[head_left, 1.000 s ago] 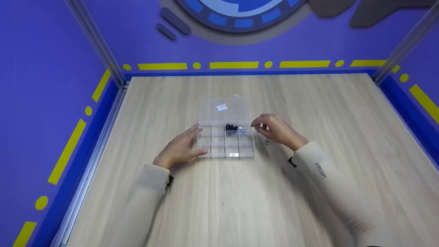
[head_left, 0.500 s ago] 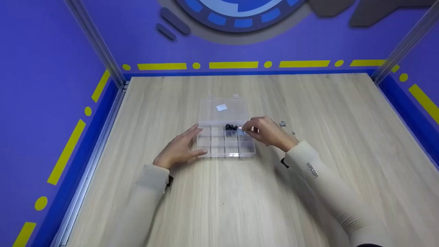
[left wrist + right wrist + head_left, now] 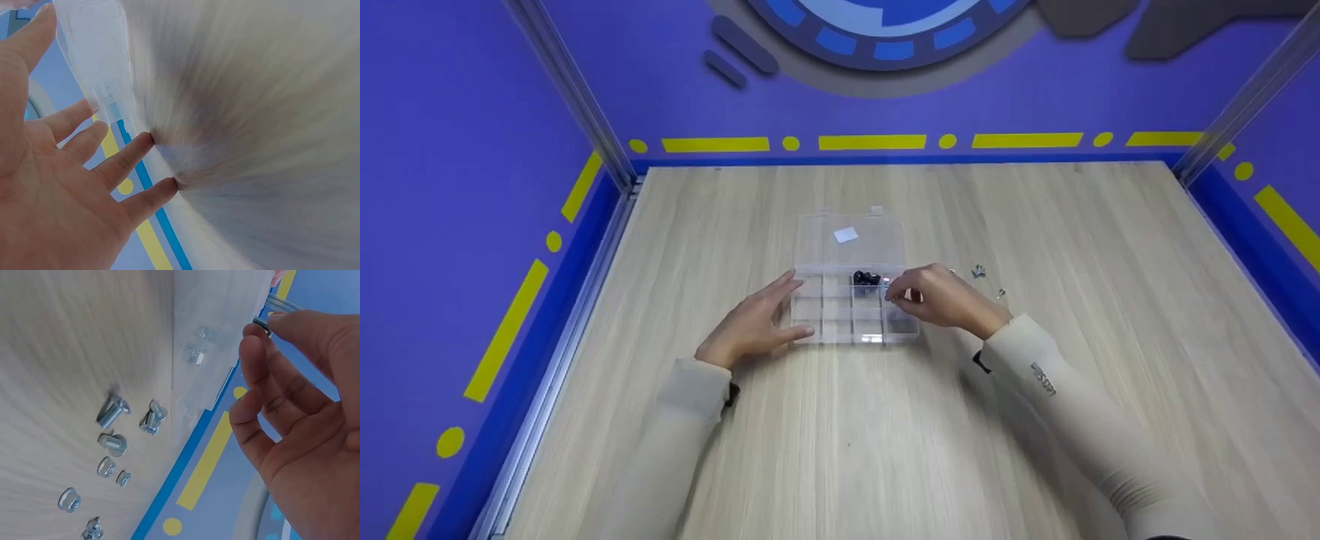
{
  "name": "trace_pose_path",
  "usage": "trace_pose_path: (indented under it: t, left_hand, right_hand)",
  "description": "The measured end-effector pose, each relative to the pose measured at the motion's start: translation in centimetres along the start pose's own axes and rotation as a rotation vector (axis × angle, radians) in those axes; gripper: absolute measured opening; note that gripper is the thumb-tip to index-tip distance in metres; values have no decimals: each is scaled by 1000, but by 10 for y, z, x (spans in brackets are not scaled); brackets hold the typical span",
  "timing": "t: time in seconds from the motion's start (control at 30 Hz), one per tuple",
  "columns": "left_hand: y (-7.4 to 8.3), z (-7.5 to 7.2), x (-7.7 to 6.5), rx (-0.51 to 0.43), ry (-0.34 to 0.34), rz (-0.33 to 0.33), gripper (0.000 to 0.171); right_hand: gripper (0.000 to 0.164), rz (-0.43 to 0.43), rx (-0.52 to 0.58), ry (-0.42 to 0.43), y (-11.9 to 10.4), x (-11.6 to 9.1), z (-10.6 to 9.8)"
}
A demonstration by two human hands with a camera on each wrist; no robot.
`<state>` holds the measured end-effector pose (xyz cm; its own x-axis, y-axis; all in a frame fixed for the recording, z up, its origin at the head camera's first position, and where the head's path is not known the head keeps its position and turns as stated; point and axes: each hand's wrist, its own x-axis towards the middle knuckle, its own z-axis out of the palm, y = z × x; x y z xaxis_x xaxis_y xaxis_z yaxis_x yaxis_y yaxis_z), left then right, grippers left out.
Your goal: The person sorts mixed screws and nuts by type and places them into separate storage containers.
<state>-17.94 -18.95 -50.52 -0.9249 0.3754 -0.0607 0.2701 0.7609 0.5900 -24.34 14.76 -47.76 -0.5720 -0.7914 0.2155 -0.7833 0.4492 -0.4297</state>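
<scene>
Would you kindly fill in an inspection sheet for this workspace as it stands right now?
Surface: pale wood-grain table, flat and dry-looking.
Job's things: clear compartment box with its lid open and laid back; black parts in one far compartment; silver screws and nuts loose on the table right of the box.
Clutter: nothing seen.
Grippers: left hand with straight fingers against the box's left side; right hand over the box's far right corner, pinching a small metal part between thumb and fingertip.
Cables: nothing seen.
Surroundings: purple walls with yellow dashes, metal corner posts.
</scene>
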Motion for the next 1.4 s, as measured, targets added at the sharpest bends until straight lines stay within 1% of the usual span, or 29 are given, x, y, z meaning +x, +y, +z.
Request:
trace_pose_path:
  t: [0.23, 0.37, 0.5, 0.67, 0.8, 0.93, 1.07, 1.23, 1.33, 1.4]
  left_hand:
    - [-1, 0, 0, -1, 4, 0, 89]
    - [0, 0, 0, 0, -1, -10, 89]
    - [1, 0, 2, 4, -6, -22, 89]
    - [1, 0, 3, 6, -8, -23, 88]
    - [1, -1, 2, 4, -12, -29, 88]
    - [1, -1, 1, 11, -11, -30, 88]
    - [1, -1, 1, 15, -7, -27, 88]
    - [0, 0, 1, 2, -4, -22, 87]
    - [-1, 0, 1, -4, 1, -20, 87]
    - [-2, 0, 1, -2, 0, -19, 87]
  right_hand:
    - [17, -40, 32, -17, -14, 4, 6]
    - [19, -68, 35, -43, -23, 7, 10]
    - [20, -81, -2, -93, -30, 10, 13]
    - [19, -60, -60, -175, -36, 12, 16]
    - [15, -45, -76, -214, -39, 12, 19]
    - [15, -28, -91, -223, -41, 12, 22]
    - [17, -1, -82, -230, -40, 12, 24]
    - [16, -9, -64, -236, -38, 11, 25]
    - [14, -12, -53, -218, -37, 9, 24]
    - [14, -11, -33, -182, -35, 8, 22]
